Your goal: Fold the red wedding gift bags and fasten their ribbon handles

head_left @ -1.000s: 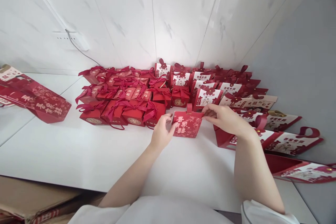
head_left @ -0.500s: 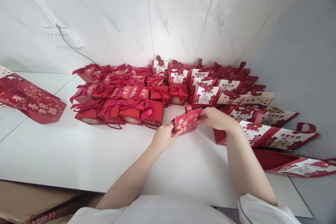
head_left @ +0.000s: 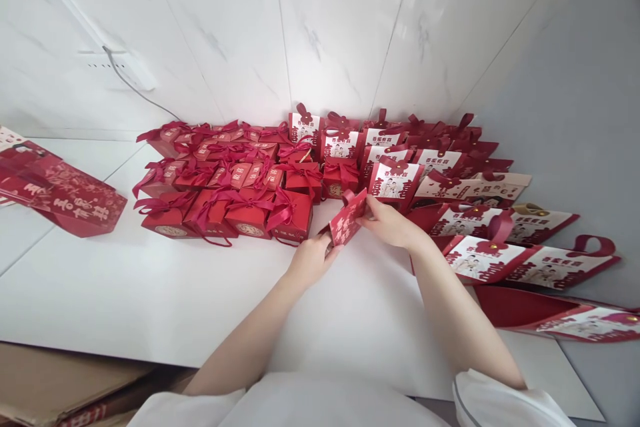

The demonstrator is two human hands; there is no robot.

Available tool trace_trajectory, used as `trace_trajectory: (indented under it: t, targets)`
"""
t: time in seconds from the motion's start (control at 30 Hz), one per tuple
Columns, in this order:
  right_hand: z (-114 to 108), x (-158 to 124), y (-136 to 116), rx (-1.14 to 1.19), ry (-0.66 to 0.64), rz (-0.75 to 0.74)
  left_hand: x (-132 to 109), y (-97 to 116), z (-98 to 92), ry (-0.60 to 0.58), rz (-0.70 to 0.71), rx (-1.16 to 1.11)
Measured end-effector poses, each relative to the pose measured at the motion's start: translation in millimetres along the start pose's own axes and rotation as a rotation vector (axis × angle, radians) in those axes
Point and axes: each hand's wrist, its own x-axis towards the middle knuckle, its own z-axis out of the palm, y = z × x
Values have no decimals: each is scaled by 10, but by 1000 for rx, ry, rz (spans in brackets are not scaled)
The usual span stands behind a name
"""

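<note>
Between my hands, a little above the white counter (head_left: 210,300), is a small red gift box (head_left: 349,219) with white lettering and a ribbon loop on top. My left hand (head_left: 311,259) is closed on its lower left edge, the fingers partly behind it. At its right edge, my right hand (head_left: 393,221) pinches the side with thumb and fingers. The box is turned at an angle, and its far side is hidden. Just behind it stands a red box with a ribbon bow (head_left: 340,175). To the right is a gift box with a white printed front (head_left: 395,180).
Rows of bow-tied red boxes (head_left: 249,213) stand at the left, against the tiled wall (head_left: 340,27). Several loop-handled boxes (head_left: 487,257) fill the right side. A larger red box (head_left: 83,203) lies far left. A cardboard carton (head_left: 60,380) sits below the counter's front edge.
My right hand has moved left and slightly up with the box's right edge. The small gift box has turned and shows a narrower face. My left hand stays nearly in place.
</note>
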Motion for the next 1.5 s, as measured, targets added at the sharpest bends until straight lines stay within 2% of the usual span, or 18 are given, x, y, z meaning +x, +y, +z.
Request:
trace_trajectory:
  t: [0.17, 0.3, 0.4, 0.53, 0.7, 0.97, 1.5]
  targets:
    - [55, 121, 126, 19, 102, 0, -35, 96, -74, -86, 54, 16]
    - [123, -12, 82, -69, 229, 50, -39, 134, -89, -49, -140, 173]
    - [304, -226, 30, -201, 315, 89, -21, 127, -37, -7, -282, 239]
    - [643, -422, 84, -415, 276, 132, 18, 106, 64, -40, -323, 277]
    - [870, -398, 241, -562, 186, 133, 79, 40, 81, -100, -205, 288]
    - [809, -365, 331, -662, 104, 33, 106, -4, 24, -147, -75, 288]
    - [763, -411, 283, -731, 66, 44, 137, -17, 50, -147, -66, 348]
